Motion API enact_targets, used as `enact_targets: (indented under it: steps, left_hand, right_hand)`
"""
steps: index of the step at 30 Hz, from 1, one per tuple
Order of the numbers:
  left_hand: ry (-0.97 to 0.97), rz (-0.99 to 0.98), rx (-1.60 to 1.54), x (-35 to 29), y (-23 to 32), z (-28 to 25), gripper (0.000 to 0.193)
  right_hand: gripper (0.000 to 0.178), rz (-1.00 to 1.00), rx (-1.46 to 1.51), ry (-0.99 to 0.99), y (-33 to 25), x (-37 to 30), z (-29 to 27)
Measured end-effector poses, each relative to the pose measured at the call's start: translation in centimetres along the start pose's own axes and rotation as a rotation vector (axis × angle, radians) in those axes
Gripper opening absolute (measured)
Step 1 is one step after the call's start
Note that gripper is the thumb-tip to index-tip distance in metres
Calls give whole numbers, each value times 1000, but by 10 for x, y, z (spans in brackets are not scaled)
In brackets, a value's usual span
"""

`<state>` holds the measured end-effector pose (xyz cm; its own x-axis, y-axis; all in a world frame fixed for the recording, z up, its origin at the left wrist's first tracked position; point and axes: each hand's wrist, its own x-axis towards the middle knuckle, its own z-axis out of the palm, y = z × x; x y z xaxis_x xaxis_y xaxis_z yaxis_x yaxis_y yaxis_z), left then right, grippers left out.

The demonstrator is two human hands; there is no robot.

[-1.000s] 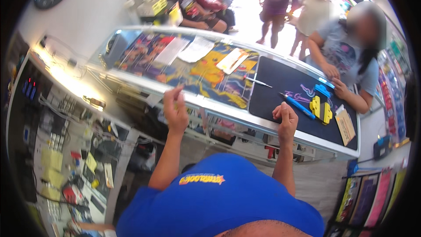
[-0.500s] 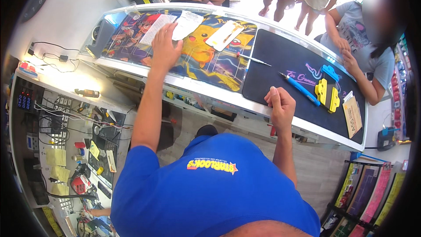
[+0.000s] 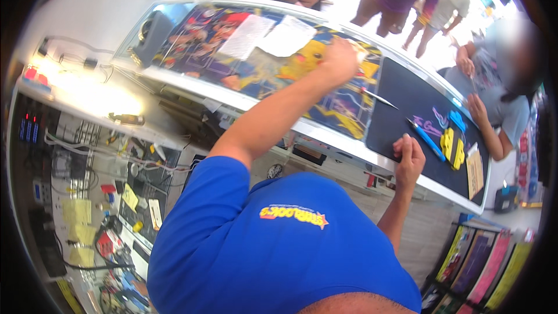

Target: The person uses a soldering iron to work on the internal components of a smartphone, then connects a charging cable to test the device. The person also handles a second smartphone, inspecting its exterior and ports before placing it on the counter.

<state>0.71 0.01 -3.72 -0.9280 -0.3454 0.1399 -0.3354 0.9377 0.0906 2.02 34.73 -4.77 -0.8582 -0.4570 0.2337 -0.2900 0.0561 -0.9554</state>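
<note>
My left hand (image 3: 342, 61) reaches across the counter and rests over a flat, white, phone-shaped thing (image 3: 362, 56), covering most of it. Blur and the back of the hand hide its fingers, so the grip is unclear. Near the counter's front edge, my right hand (image 3: 409, 159) hovers with fingers loosely curled in and nothing visible inside. Closest to it on the black mat (image 3: 386, 125) lies a blue pen-like tool (image 3: 429, 141). A thin screwdriver (image 3: 379, 98) straddles the edge of the colourful cartoon mat (image 3: 256, 78).
Two white papers (image 3: 287, 36) (image 3: 246, 36) lie on the cartoon mat. Yellow (image 3: 451, 148) and blue (image 3: 457, 120) clamps and a brown packet (image 3: 475, 173) sit at right. A person (image 3: 494, 104) leans at the counter's right end; others stand beyond. A cluttered bench (image 3: 145, 197) is at left.
My left hand has moved right, from the white papers to the phone-shaped thing. My right hand stays curled near the counter edge. The view has shifted, and the person at right has moved their hands.
</note>
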Motion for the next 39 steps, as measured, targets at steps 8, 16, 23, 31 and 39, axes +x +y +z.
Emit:
enact_targets:
  steps: [8,16,23,31,39]
  left_hand:
    - [-265,-127,-202,20,11,-37,123]
    - [-234,10,-424,-10,2,-41,127]
    - [36,-16,-711,-113,-165,-97,102]
    - [260,-732,-22,-210,-410,-69,92]
    - [701,-580,-720,-120,-425,-86,124]
  right_hand:
    - [43,-18,-39,115,7,-1,7]
    - [45,6,-176,155,1,3,15]
    - [46,-4,-191,203,2,-3,12]
    - [47,20,-225,181,4,5,17]
    - [45,38,-227,208,5,9,16]
